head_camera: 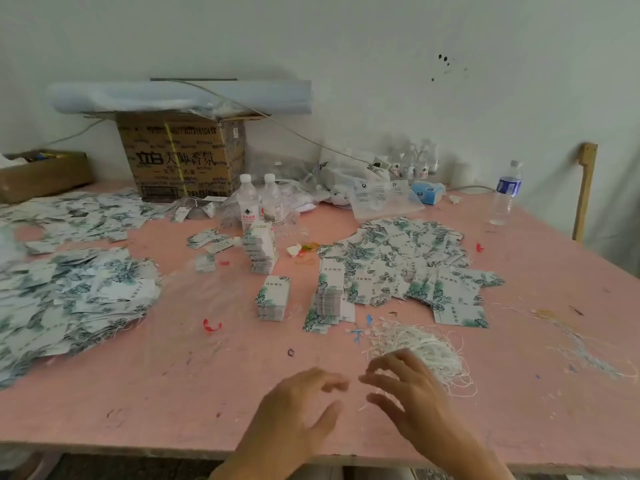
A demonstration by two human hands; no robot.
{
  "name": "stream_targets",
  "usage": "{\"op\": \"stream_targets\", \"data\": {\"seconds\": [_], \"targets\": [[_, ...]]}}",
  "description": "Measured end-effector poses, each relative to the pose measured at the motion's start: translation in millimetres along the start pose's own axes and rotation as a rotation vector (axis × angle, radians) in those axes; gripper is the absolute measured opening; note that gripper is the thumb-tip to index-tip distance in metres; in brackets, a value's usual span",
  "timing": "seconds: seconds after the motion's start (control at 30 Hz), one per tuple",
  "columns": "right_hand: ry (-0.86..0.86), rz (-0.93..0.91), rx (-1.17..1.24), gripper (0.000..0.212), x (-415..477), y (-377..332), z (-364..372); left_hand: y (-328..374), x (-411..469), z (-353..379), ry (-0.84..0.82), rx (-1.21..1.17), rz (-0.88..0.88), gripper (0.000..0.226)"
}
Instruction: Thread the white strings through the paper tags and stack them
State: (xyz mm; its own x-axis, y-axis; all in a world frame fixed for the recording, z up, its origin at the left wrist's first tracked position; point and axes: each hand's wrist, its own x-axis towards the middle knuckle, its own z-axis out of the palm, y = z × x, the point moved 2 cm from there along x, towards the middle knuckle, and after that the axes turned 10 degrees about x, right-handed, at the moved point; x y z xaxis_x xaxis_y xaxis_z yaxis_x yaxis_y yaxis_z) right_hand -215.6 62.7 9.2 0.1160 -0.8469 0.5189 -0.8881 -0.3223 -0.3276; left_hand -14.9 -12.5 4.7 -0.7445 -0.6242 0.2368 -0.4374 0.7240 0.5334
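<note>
Nearest the viewer, the left hand (298,407) and right hand (412,393) hover over the near edge of the pink counter (138,393), close together but apart. Both are blurred. Left hand: fingers straight and spread, thumb out. Right hand: fingers spread and loosely curved, at the near-left edge of the heap of white strings (424,344). One loose string end lies just beside its thumb; contact cannot be judged.

Paper tags, leaf-printed: a loose spread (398,258) beyond the strings on the right; two short stacks (273,299) (330,292) at centre, side by side; a taller stack (261,247) farther back; a large heap (69,296) at left with string ends trailing from its near edge.

Far side: two water bottles (259,202) just behind the tall stack, a cardboard box (180,157) against the wall, and a third bottle (507,192) far right. A red scrap (211,325) lies near centre.
</note>
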Motion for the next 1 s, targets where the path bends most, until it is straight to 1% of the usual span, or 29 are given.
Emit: {"op": "stream_targets", "data": {"seconds": [0.1,0.17,0.27,0.4,0.53,0.63,0.7,0.8,0.87,0.93,1.0], "targets": [[-0.284,-0.005,-0.025,0.032,16,16,16,-4,32,8,0.094,0.068,-0.030,0.029],[-0.421,-0.017,0.018,0.029,21,24,25,-8,50,15,0.093,0.073,-0.037,0.029],[-0.459,-0.037,0.066,0.018,23,31,26,-21,67,25,0.095,0.056,-0.054,0.028],[-0.471,-0.040,0.101,0.016,23,37,22,-31,84,33,0.093,-0.032,-0.095,0.029],[-0.481,-0.035,0.058,0.026,25,37,25,-39,93,37,0.110,-0.094,-0.109,0.025],[-0.508,-0.013,0.087,0.037,31,36,28,-40,98,37,0.120,-0.156,-0.106,0.022],[-0.468,0.032,0.190,0.031,36,39,25,-41,100,36,0.143,-0.231,-0.101,0.022],[-0.283,0.208,0.492,0.013,48,45,16,-36,106,34,0.127,-0.457,-0.094,0.027],[-0.124,0.254,0.597,0.012,62,46,10,-25,110,34,0.060,-0.610,-0.085,0.036],[0.021,0.258,0.658,0.013,77,45,3,-15,116,34,0.020,-0.720,-0.067,0.045],[0.107,0.256,0.694,0.013,90,46,-3,-6,123,35,0.013,-0.795,-0.040,0.050]]}}
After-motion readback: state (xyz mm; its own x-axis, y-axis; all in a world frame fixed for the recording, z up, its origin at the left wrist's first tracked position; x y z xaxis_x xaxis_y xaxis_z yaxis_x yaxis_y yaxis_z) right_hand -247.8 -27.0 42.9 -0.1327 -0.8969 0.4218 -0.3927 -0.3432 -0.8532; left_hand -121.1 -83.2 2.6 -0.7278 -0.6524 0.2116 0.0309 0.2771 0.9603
